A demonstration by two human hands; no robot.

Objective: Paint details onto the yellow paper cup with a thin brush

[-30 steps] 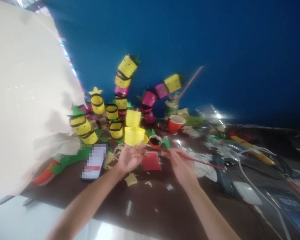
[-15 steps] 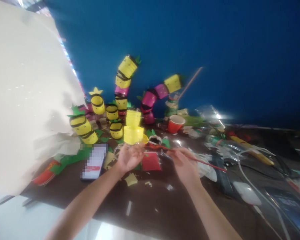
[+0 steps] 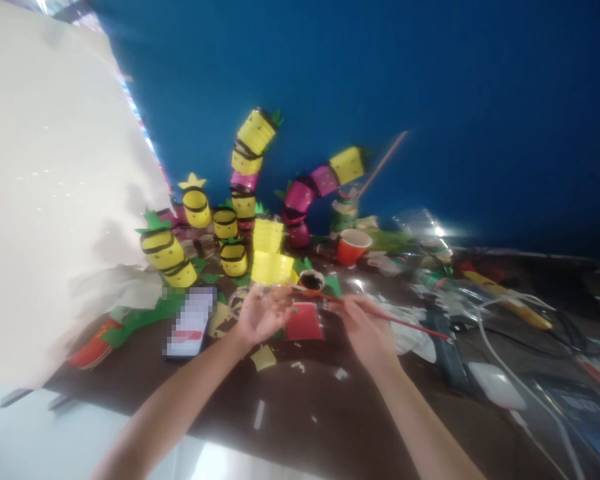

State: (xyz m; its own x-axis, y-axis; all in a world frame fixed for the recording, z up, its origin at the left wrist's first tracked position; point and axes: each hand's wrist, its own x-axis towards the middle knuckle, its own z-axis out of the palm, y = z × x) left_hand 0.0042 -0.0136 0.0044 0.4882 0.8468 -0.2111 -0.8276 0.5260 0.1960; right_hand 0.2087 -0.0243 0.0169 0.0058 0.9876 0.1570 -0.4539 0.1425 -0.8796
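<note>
My left hand [image 3: 261, 315] is closed under a plain yellow paper cup [image 3: 271, 268] and holds it up over the dark table [image 3: 300, 407]. My right hand [image 3: 365, 327] pinches a thin red-handled paintbrush [image 3: 405, 321], whose tip points left toward the cup. Just behind the brush tip sits a small pot of black paint [image 3: 311, 280]. A red square of paper [image 3: 304, 321] lies on the table between my hands.
Finished yellow and pink cups with black bands [image 3: 253, 150] stand stacked behind. A phone [image 3: 190, 321] lies left, a red cup [image 3: 353, 247] further back. White cables [image 3: 500, 360], a white box [image 3: 497, 395] and plastic clutter fill the right. A large white sheet [image 3: 45, 200] rises at left.
The yellow cup has shifted slightly up and right in my left hand. The brush tip stays near the cup; both hands have hardly moved.
</note>
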